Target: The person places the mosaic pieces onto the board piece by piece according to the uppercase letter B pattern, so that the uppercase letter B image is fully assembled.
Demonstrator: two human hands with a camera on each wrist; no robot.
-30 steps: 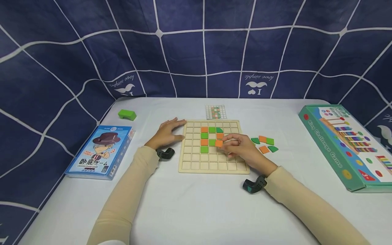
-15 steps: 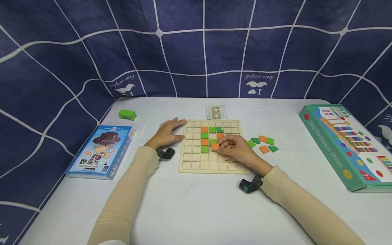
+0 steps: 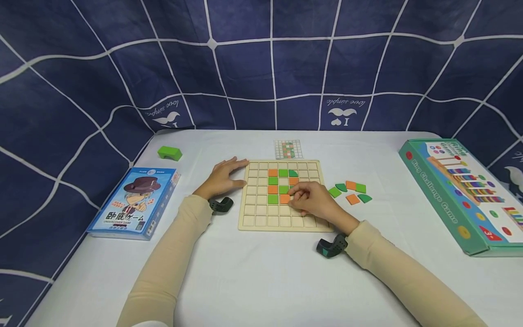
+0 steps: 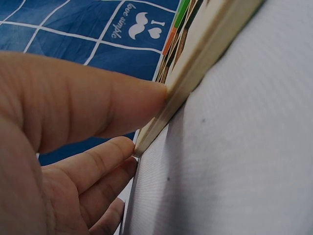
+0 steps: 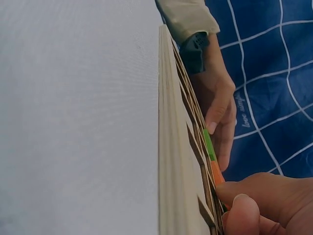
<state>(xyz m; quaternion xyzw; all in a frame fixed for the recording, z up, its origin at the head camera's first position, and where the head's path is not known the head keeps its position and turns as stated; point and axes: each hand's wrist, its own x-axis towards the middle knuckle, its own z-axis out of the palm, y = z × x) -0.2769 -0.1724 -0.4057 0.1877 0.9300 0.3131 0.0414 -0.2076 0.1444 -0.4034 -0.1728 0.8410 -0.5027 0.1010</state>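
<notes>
A wooden grid board [image 3: 261, 222] lies on the table with orange and green tiles in several of its cells. My right hand [image 3: 316, 197] is over the board's right half, its thumb and curled fingers at the edge of an orange square tile [image 3: 284, 199]. That tile lies in a cell beside a green square [image 3: 273, 199]. In the right wrist view the thumb touches the orange tile [image 5: 217, 172]; the fingertips' far side is hidden. My left hand [image 3: 222, 178] rests at the board's left edge, its thumb and fairly straight fingers touching the rim [image 4: 183, 90].
A small pattern card [image 3: 288, 149] lies behind the board. Loose green and orange tiles [image 3: 352, 199] are to its right. A blue game box [image 3: 132, 202] and a green block [image 3: 169, 153] stand at left, a large green box [image 3: 470, 200] at right.
My right hand has moved left and slightly down with the orange square tile, which now lies flat in a cell next to the green square. My left hand has stayed put.
</notes>
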